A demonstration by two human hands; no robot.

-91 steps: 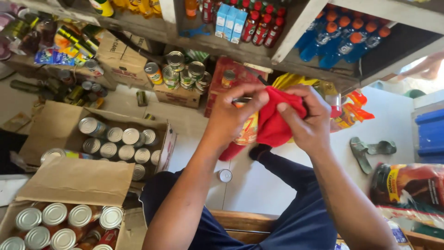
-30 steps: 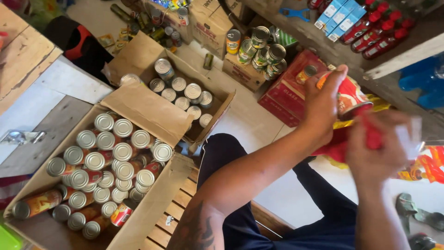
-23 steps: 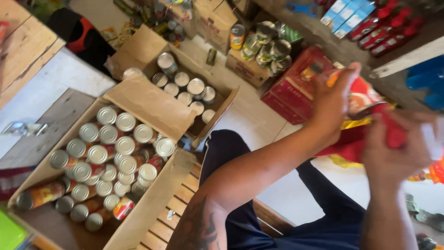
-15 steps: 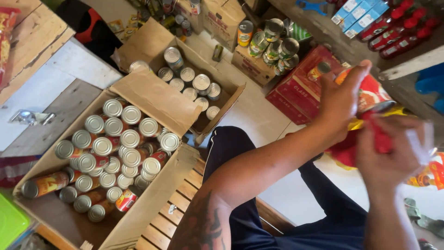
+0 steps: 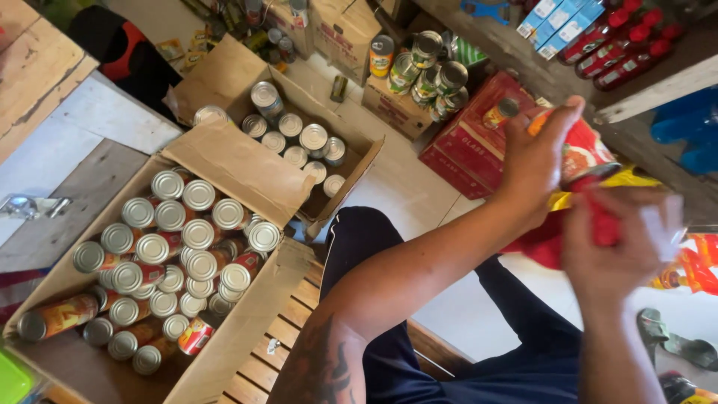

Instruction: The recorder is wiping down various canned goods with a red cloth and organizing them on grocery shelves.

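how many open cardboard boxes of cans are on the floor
2. The nearer box, lower left, is packed with cans; the farther box sits behind it, partly filled. More boxes near the shelves may hold cans, unclear.

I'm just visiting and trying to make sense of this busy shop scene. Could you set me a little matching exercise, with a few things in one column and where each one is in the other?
Things:
1. red cloth
2. near cardboard box
3. red-capped bottles
4. sandals

Places:
A. on the pale floor at lower right
B. lined up on a shelf at upper right
C. held between the left hand and right hand
D. at lower left, full of tins

Pairs: 1-C, 2-D, 3-B, 4-A
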